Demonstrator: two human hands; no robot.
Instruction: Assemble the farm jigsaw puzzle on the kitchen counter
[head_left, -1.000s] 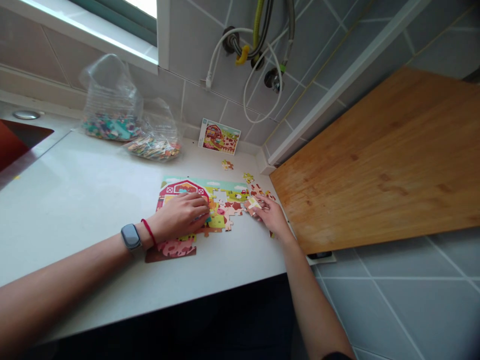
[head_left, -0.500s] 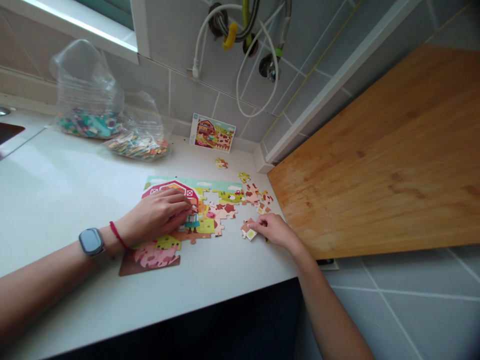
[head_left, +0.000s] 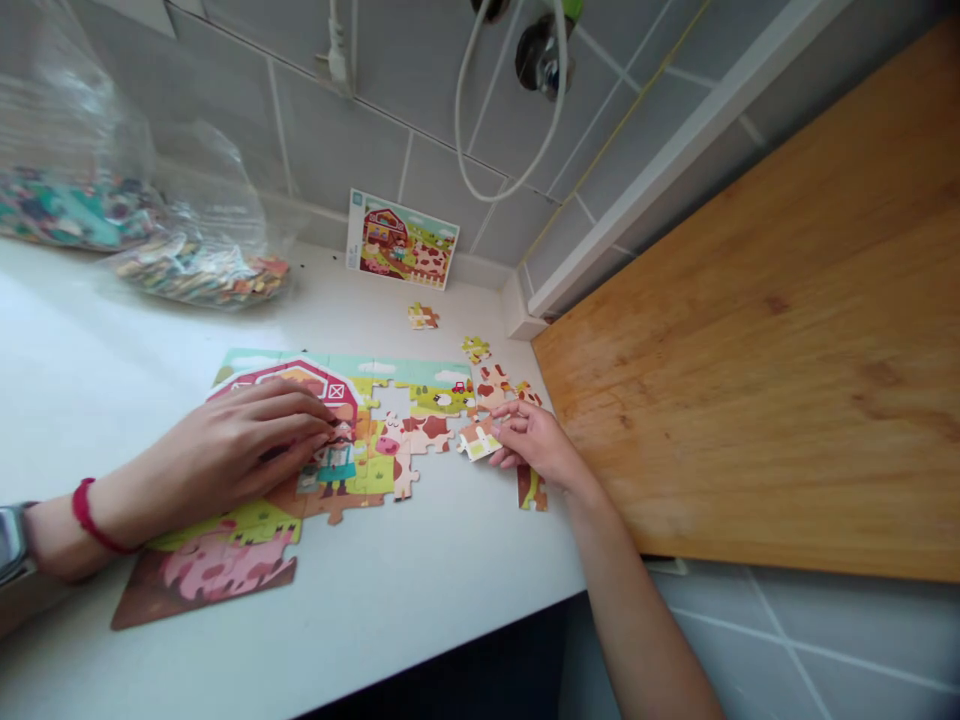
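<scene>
**Right hand pinches a fence piece beside the farm puzzle**

Your right hand (head_left: 534,440) holds a fence piece (head_left: 482,437) by its edge, just beside the partly joined farm puzzle (head_left: 431,433). Your left hand (head_left: 251,440) lies across the barn, fingers extended; a gap shows above the cow. Near your right hand, loose pieces (head_left: 475,348) lie on the white tabletop (head_left: 420,590). Behind the puzzle, a picture card (head_left: 409,240) leans against the wall (head_left: 435,170). Two clear bags (head_left: 206,265) of pieces stand at your far left; a wooden board (head_left: 750,340) is at your right.
</scene>
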